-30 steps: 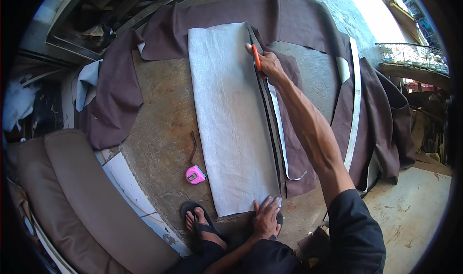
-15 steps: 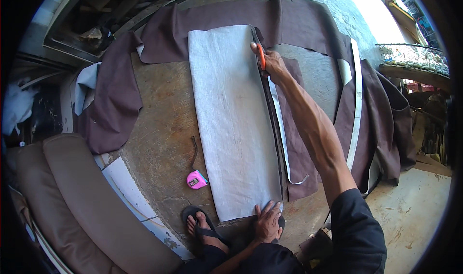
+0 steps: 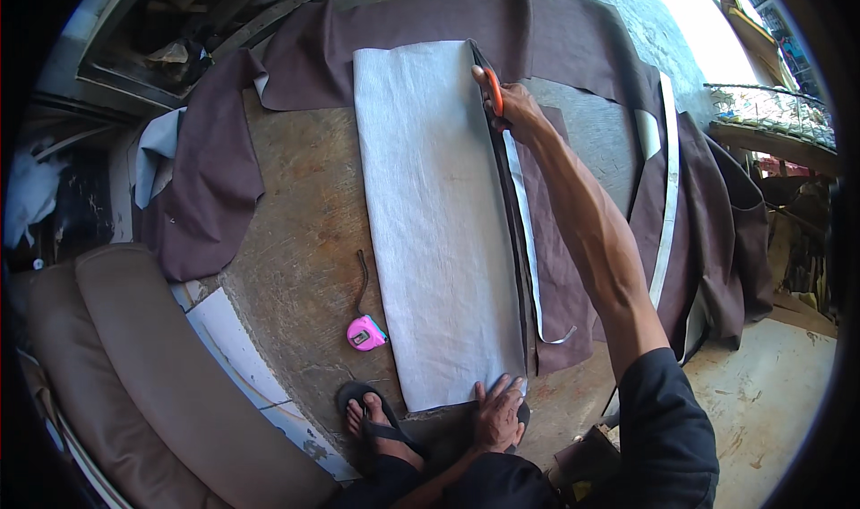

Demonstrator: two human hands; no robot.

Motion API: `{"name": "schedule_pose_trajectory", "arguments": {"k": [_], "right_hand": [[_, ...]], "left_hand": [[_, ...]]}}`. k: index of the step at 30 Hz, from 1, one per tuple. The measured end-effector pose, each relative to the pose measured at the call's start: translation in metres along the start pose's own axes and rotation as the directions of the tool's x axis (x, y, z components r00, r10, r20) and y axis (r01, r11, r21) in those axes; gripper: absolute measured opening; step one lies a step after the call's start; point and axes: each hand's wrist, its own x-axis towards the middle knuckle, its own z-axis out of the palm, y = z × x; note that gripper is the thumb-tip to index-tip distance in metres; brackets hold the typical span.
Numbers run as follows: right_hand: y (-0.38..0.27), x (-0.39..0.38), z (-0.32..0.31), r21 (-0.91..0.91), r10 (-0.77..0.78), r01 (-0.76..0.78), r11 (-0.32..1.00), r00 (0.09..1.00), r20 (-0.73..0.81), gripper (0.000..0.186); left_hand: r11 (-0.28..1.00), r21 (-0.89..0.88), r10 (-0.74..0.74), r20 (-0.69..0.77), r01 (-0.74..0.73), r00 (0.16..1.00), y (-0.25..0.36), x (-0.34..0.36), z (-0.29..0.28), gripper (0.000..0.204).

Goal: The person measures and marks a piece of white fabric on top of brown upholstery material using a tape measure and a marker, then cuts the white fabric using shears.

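Note:
A long piece of upholstery material lies on the floor in front of me, its pale fabric backing facing up and a dark brown edge showing along its right side. My right hand is closed around the orange handles of a pair of scissors at the far right edge of the piece. The blades point away from me along that edge, partly lost against the dark material. My left hand rests flat on the near right corner, fingers spread. A narrow pale strip lies just right of the piece, partly under my right arm.
Brown upholstery material spreads in folds around the far side. A pink tape measure lies on the floor to the left of the piece. A brown padded cushion stands at the near left, and a pale board at the near right.
My right hand and the scissors have shifted slightly farther away along the right edge. My left hand stays on the near corner. The whole view has tilted a little.

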Motion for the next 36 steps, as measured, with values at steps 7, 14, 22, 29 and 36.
{"name": "schedule_pose_trajectory", "arguments": {"k": [7, 14, 22, 29, 36], "right_hand": [[-0.001, 0.008, -0.003, -0.008, -0.010, 0.010, 1.000, 1.000, -0.023, 0.065], [-0.010, 0.012, 0.004, 0.013, -0.002, 0.002, 1.000, 1.000, -0.024, 0.064], [-0.002, 0.000, -0.009, 0.088, -0.175, 0.171, 0.981, 0.983, 0.045, 0.056], [0.056, -0.120, -0.096, -0.493, -0.299, -0.030, 0.869, 0.762, -0.574, 0.063], [0.187, -0.245, -0.216, -0.778, -0.453, -0.359, 0.515, 0.657, -0.603, 0.060]], "left_hand": [[1.000, -0.009, -0.006, 0.060, 0.007, 0.998, 0.007, -0.003, -0.008, 0.028], [1.000, 0.001, 0.017, 0.035, -0.018, 0.999, -0.002, -0.007, -0.005, 0.033], [0.999, -0.049, 0.006, -0.035, -0.008, 0.999, 0.000, -0.004, 0.001, 0.029], [0.975, -0.174, -0.163, -0.142, 0.138, 0.976, 0.011, 0.004, -0.008, 0.016], [0.935, -0.218, -0.319, -0.172, 0.280, 0.932, 0.031, 0.019, -0.017, 0.015]]}}
